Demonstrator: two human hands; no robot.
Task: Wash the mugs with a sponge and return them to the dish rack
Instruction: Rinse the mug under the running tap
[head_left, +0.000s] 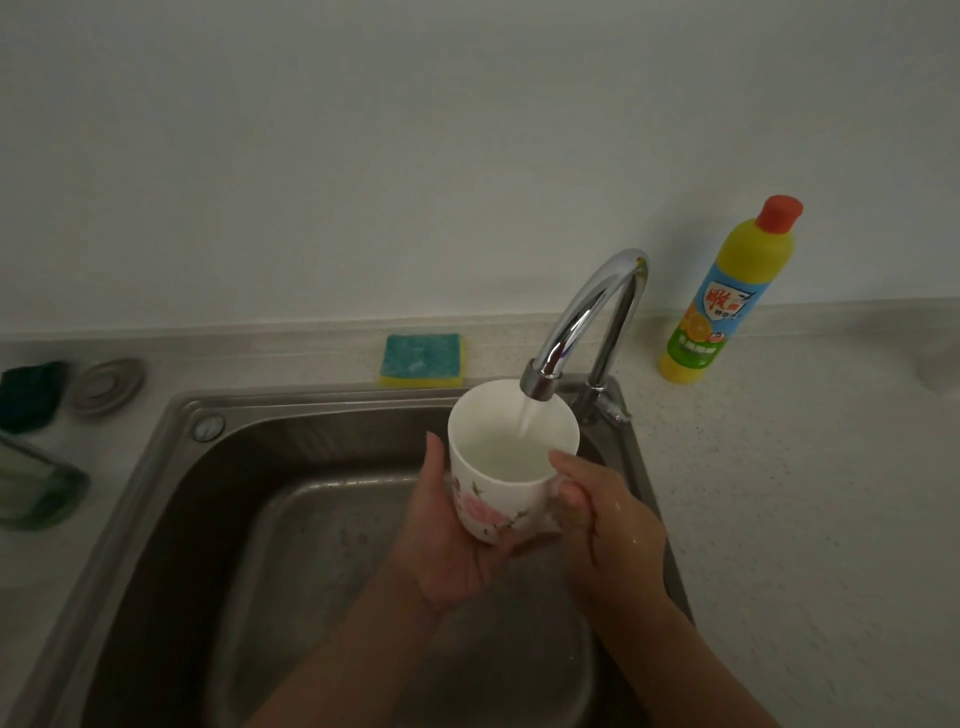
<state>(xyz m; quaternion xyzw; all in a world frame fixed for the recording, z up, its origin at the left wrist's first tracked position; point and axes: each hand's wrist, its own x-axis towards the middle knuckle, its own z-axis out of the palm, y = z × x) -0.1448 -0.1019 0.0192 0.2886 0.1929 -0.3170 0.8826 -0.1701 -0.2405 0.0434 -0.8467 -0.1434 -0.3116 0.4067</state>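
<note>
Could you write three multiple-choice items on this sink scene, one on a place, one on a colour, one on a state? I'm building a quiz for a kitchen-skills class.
1. Where does the sponge lie?
A. In the sink basin
B. On the counter behind the sink
C. In the left hand

2. What colour is the cap of the detergent bottle?
A. Orange-red
B. Blue
C. White

3. What is happening to the mug?
A. It lies upside down in the sink
B. It stands dry on the counter
C. Water runs into it from the faucet

Key: 1 B, the sponge sits at the back edge of the sink. 2 A, the cap tops a yellow body. 3 C, the left hand and right hand hold it upright under the faucet, whose stream falls inside.
</note>
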